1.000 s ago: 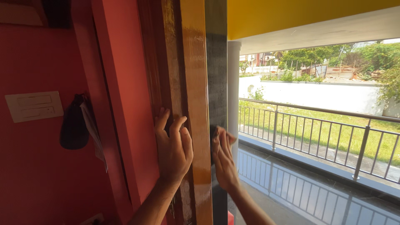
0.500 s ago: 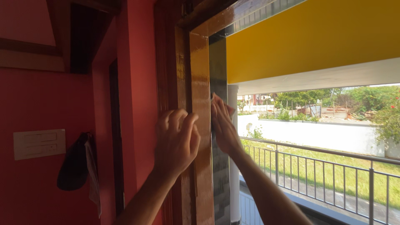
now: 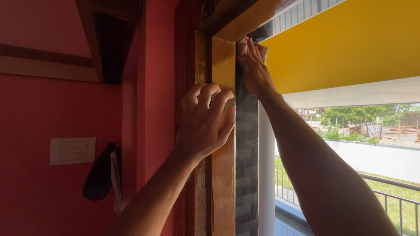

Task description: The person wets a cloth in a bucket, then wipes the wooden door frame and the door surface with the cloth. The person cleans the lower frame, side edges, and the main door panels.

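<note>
While the glossy wooden door frame (image 3: 223, 87) is braced by the flat, open left hand (image 3: 205, 122), a small cloth (image 3: 262, 50) is pinched in the right hand (image 3: 253, 67). The cloth is pressed just above that grip, against the frame's dark inner edge (image 3: 246, 144).

Both arms raised; left hand (image 3: 204, 122) fingers curled, right hand (image 3: 253, 67) flat.

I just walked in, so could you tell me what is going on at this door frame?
A person stands at a glossy wooden door frame. The right hand presses a small sheet, perhaps sandpaper, against the dark edge strip near the frame's top corner. The left hand rests lower on the frame, fingers curled, holding nothing.
</note>
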